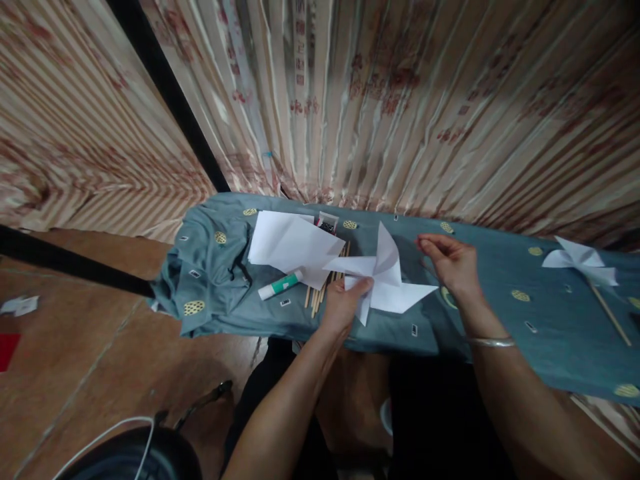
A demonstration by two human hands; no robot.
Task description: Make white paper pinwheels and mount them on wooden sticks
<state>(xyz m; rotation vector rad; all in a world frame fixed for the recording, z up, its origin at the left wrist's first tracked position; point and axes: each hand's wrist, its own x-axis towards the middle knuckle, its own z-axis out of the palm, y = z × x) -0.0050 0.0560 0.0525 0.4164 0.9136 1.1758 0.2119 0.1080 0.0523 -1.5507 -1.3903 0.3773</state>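
A white paper pinwheel with folded blades is pinched at its left side by my left hand, thumb on top. To the right of it my right hand is raised above the cloth, thumb and fingertips pressed together. Whatever may be between those fingertips is too small to make out. Left of the pinwheel lie white paper sheets, partly over a bundle of thin wooden sticks. A green and white glue stick rests at the sheets' lower edge.
A small clear packet of dark bits sits behind the sheets. At the far right lies another paper pinwheel on a wooden stick. Green patterned cloth covers the narrow table; a pleated curtain hangs behind it.
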